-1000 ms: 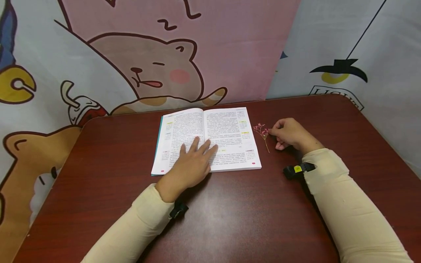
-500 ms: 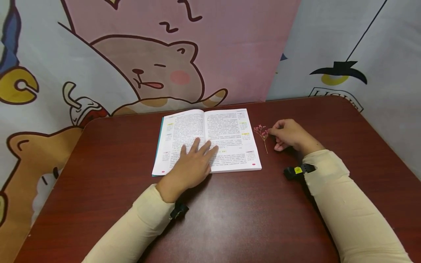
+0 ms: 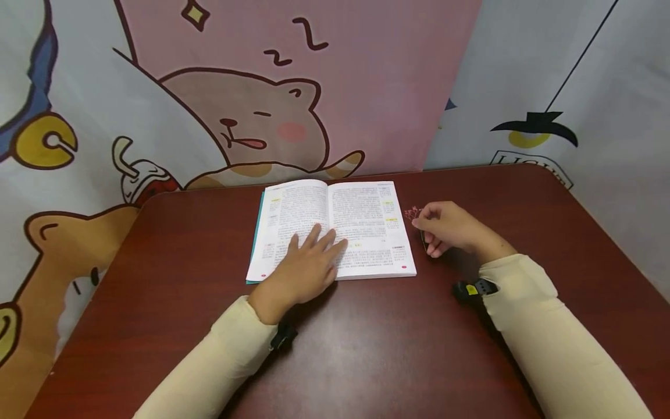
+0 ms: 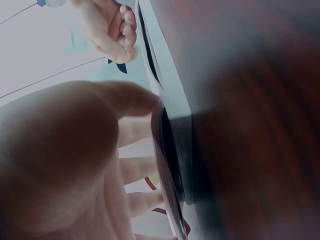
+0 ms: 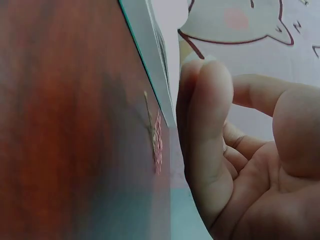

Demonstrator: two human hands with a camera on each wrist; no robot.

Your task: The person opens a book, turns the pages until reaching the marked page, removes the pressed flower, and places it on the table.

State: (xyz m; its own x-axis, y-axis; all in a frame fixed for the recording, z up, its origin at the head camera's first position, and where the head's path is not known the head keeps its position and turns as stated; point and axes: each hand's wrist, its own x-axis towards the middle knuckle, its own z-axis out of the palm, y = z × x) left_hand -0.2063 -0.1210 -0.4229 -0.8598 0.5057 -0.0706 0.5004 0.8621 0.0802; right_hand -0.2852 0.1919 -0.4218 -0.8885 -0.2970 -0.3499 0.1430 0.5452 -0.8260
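An open book (image 3: pixel 361 209) with printed pages lies on the table. My left hand (image 3: pixel 303 267) rests on its lower middle with the fingers spread, across the fold. In the left wrist view the thumb (image 4: pixel 132 99) touches the page edge. Right of the book lies a small sprig of pink flowers (image 3: pixel 411 213), partly hidden under my right hand (image 3: pixel 452 230). In the right wrist view the whole sprig (image 5: pixel 157 142) shows on the tabletop, apart from the fingers. Thumb and forefinger (image 5: pixel 210 100) meet at the tips with no visible thing between them, and the other fingers are curled.
The dark red-brown table (image 3: pixel 366 349) reaches back to a cloth backdrop (image 3: pixel 387 87) with cartoon animals. A black strap device (image 3: pixel 473 289) sits at the right wrist, and another wrist device (image 3: pixel 283 336) at the left.
My right hand has shifted left and toward me, now covering part of the sprig. The left hand stays on the book. The head view has tilted slightly upward.
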